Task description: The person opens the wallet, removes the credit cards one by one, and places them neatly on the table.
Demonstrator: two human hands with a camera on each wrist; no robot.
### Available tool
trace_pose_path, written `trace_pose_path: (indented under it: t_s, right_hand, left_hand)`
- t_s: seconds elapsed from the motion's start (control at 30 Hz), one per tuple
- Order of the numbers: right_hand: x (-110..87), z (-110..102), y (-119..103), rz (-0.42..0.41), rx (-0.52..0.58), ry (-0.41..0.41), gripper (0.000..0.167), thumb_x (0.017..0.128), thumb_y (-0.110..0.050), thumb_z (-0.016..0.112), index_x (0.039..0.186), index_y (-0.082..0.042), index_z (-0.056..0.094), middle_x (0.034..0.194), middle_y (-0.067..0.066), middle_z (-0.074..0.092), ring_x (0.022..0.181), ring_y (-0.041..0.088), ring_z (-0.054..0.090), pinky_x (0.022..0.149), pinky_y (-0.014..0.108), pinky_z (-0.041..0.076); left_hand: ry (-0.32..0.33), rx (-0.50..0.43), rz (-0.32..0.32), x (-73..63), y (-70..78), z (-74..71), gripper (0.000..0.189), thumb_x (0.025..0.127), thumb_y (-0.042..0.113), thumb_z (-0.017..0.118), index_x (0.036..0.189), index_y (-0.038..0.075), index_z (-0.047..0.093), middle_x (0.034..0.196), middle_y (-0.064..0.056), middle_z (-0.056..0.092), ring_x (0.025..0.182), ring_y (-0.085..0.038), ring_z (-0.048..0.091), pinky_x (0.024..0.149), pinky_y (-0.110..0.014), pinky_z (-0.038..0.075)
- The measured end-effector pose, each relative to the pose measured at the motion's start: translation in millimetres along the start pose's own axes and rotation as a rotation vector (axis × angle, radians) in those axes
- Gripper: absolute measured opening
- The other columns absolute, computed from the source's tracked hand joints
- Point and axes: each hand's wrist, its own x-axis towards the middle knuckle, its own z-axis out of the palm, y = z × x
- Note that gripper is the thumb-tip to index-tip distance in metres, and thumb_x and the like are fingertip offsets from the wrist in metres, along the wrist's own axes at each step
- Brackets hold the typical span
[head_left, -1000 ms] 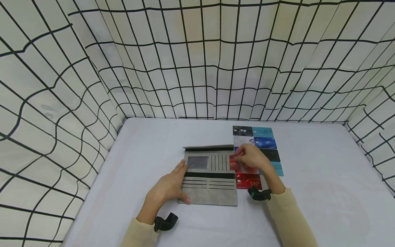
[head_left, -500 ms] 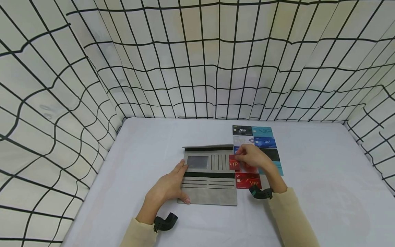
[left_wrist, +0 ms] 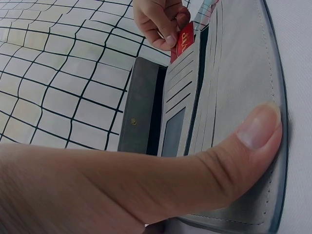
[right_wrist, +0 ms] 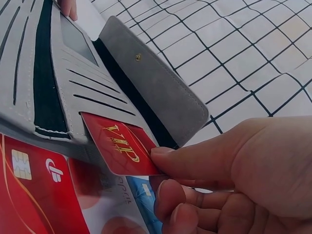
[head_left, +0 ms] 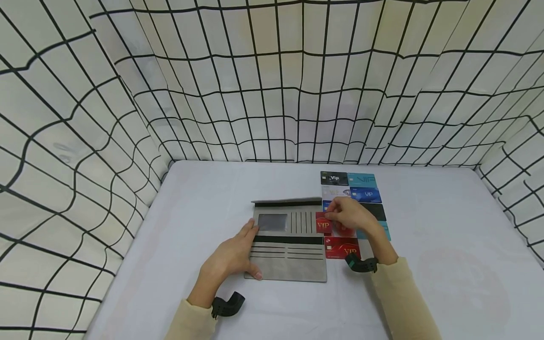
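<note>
A grey wallet lies unfolded, its flap raised along the far side. My left hand rests on the wallet's left side; the thumb lies across its near edge. At the right side, my right hand pinches a red VIP card between thumb and fingers. One end of that card sits inside a card slot, and the lettered end sticks out. Another red VIP card lies beside the wallet, below the right hand.
Several more cards lie in two columns right of the wallet, among them a black Vip card, a teal card and a blue card. A white cloth covers the table. Black netting hangs behind and at the sides.
My right hand has shifted slightly to the right, and more of the red VIP card shows beside its fingers. The left hand and the wallet stay in place.
</note>
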Motion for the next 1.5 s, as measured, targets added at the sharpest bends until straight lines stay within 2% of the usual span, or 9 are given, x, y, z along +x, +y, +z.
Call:
trace_pose_path:
  t_s: [0.3,0.9,1.3,1.5]
  right_hand:
    - [-1.1,-3.0,-1.8,-0.001,0.009,-0.013,0.016,0.098,-0.016,0.064,0.105,-0.002,0.063,0.085,0.01,0.063,0.065,0.019,0.058,0.061,0.028,0.051]
    - [-0.6,-3.9,0.1,-0.026,-0.016,-0.019,0.015,0.096,-0.016,0.065,0.103,-0.003,0.062,0.084,0.009,0.064,0.068,0.019,0.057,0.063,0.028,0.051]
    - [-2.2,-9.4,4.4,-0.002,-0.074,-0.008,0.017,0.095,-0.019,0.067,0.103,-0.004,0.065,0.093,0.011,0.066,0.08,0.02,0.058,0.068,0.027,0.053]
    - [-5.8,-17.3,10.6,-0.016,-0.06,-0.031,0.015,0.098,-0.017,0.064,0.103,-0.003,0.064,0.084,0.009,0.064,0.07,0.019,0.056,0.061,0.028,0.052]
  left_hand:
    - [-0.001,0.002,0.006,0.4,-0.1,-0.9,0.124,0.054,0.036,0.098,0.153,-0.003,0.035,0.166,-0.019,0.022,0.145,-0.038,0.041,0.106,-0.052,0.048]
    - [-0.012,-0.015,0.0,-0.6,0.4,-2.8,0.123,0.054,0.035,0.098,0.153,-0.002,0.034,0.167,-0.018,0.021,0.145,-0.038,0.041,0.107,-0.053,0.047]
    - [-0.004,-0.013,0.006,-0.6,0.1,-1.8,0.123,0.054,0.035,0.098,0.153,-0.003,0.035,0.167,-0.018,0.022,0.144,-0.038,0.043,0.106,-0.053,0.047]
    - [-0.005,-0.008,0.004,-0.7,0.1,-3.4,0.122,0.055,0.035,0.098,0.153,-0.003,0.035,0.167,-0.018,0.022,0.143,-0.039,0.043,0.106,-0.054,0.047]
